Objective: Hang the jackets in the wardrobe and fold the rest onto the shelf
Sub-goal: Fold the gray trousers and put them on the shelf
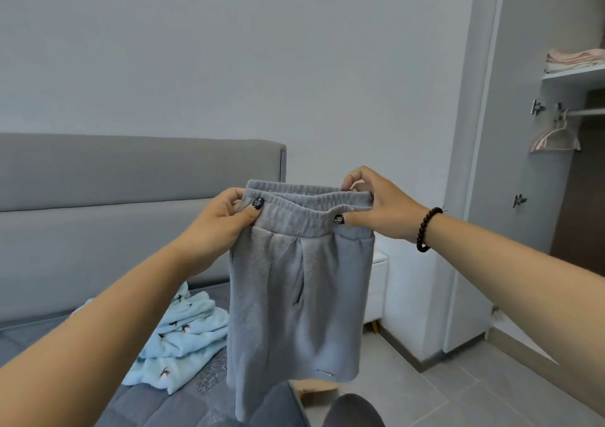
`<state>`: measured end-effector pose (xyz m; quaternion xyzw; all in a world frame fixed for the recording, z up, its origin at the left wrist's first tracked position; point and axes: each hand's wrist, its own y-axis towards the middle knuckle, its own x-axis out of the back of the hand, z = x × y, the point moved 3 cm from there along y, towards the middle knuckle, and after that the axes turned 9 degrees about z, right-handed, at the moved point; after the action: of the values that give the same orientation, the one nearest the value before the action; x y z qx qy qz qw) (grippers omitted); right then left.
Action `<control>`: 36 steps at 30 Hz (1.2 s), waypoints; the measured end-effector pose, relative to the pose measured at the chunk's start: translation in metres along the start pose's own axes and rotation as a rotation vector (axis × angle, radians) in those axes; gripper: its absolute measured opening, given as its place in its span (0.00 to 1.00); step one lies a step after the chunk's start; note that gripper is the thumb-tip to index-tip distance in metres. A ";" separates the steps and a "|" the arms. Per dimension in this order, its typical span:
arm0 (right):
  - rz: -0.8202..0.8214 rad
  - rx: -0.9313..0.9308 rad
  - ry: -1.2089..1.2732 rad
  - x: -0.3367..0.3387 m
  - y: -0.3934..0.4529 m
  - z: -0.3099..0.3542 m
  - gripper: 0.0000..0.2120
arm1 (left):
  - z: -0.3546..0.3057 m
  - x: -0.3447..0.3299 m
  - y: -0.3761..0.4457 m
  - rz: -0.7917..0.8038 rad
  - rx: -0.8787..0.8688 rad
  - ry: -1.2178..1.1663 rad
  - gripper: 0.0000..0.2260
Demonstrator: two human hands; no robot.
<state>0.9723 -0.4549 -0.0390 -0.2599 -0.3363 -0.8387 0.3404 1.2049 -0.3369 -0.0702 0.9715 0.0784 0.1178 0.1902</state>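
Folding step — I hold the grey shorts (299, 299) up over the bed (157, 403), left hand (217, 222) and right hand (381, 205) pinching the waistband; next, fold them for the shelf (573, 74).

A grey quilted bed (183, 403) with a padded grey headboard (131, 178) is seen at lower left, and a crumpled pale-blue bird-print garment (183, 338) is spread on its cover. At upper right, a white wardrobe shelf (573, 74) is loaded with a folded stack of pinkish cloth (573, 60). Grey floor tiles (474, 394) are laid beside the bed.
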 end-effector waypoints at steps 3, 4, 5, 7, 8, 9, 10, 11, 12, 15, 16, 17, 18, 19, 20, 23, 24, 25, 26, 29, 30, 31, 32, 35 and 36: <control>0.022 -0.036 0.148 0.013 -0.047 0.003 0.18 | -0.019 -0.039 -0.029 0.087 -0.072 -0.174 0.12; 0.033 -0.034 0.243 0.016 -0.061 0.004 0.18 | -0.025 -0.052 -0.038 0.113 -0.084 -0.238 0.13; 0.042 -0.031 0.351 0.019 -0.074 0.004 0.18 | -0.030 -0.063 -0.046 0.138 -0.088 -0.287 0.15; 0.054 -0.044 0.524 0.020 -0.098 0.001 0.15 | -0.032 -0.083 -0.061 0.202 -0.078 -0.360 0.17; 0.062 -0.064 0.575 0.019 -0.109 -0.003 0.14 | -0.029 -0.092 -0.068 0.240 -0.061 -0.390 0.17; 0.073 -0.089 0.606 0.017 -0.120 -0.007 0.14 | -0.023 -0.100 -0.075 0.277 -0.034 -0.417 0.17; 0.087 -0.118 0.621 0.015 -0.130 -0.012 0.14 | -0.015 -0.108 -0.082 0.309 -0.002 -0.450 0.16; 0.106 -0.150 0.628 0.012 -0.139 -0.017 0.14 | -0.006 -0.115 -0.090 0.326 0.031 -0.492 0.16; 0.131 -0.181 0.634 0.007 -0.148 -0.022 0.14 | 0.004 -0.121 -0.097 0.330 0.064 -0.543 0.15; 0.185 -0.269 0.651 -0.011 -0.166 -0.040 0.14 | 0.034 -0.132 -0.118 0.291 0.182 -0.628 0.16; 0.187 -0.306 0.646 -0.019 -0.168 -0.049 0.14 | 0.045 -0.135 -0.125 0.261 0.230 -0.636 0.16; 0.185 -0.343 0.638 -0.028 -0.168 -0.058 0.16 | 0.056 -0.136 -0.133 0.221 0.281 -0.646 0.16; 0.180 -0.386 0.631 -0.038 -0.166 -0.069 0.19 | 0.069 -0.138 -0.141 0.182 0.334 -0.665 0.15; 0.178 -0.438 0.622 -0.050 -0.162 -0.079 0.22 | 0.082 -0.140 -0.149 0.152 0.383 -0.703 0.12; 0.174 -0.500 0.601 -0.064 -0.158 -0.091 0.26 | 0.094 -0.141 -0.160 0.129 0.430 -0.756 0.11; 0.193 -0.638 0.377 -0.113 -0.141 -0.122 0.32 | 0.139 -0.144 -0.189 -0.023 0.600 -0.923 0.12; 0.228 -0.653 0.306 -0.131 -0.135 -0.131 0.32 | 0.156 -0.144 -0.199 -0.102 0.669 -0.957 0.13; 0.272 -0.667 0.262 -0.151 -0.131 -0.140 0.31 | 0.174 -0.144 -0.208 -0.179 0.734 -0.970 0.14; 0.318 -0.686 0.236 -0.170 -0.129 -0.149 0.30 | 0.191 -0.145 -0.218 -0.240 0.794 -0.962 0.13; 0.422 -0.750 0.120 -0.219 -0.135 -0.172 0.28 | 0.228 -0.150 -0.244 -0.311 0.929 -0.915 0.12; 0.406 -0.764 0.110 -0.230 -0.139 -0.180 0.26 | 0.236 -0.149 -0.252 -0.325 0.967 -0.896 0.11; 0.358 -0.772 0.123 -0.239 -0.143 -0.186 0.23 | 0.242 -0.147 -0.258 -0.342 1.004 -0.864 0.11; 0.298 -0.777 0.145 -0.244 -0.145 -0.190 0.21 | 0.246 -0.144 -0.263 -0.350 1.038 -0.809 0.12; 0.232 -0.749 0.048 -0.245 -0.140 -0.193 0.18 | 0.246 -0.132 -0.270 -0.190 1.167 -0.458 0.18; 0.248 -0.737 -0.024 -0.243 -0.139 -0.193 0.20 | 0.244 -0.129 -0.271 -0.083 1.220 -0.328 0.22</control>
<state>0.9823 -0.4268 -0.3777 -0.4133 0.0178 -0.8527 0.3192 1.1149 -0.2003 -0.4206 0.9067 0.1388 -0.1061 -0.3840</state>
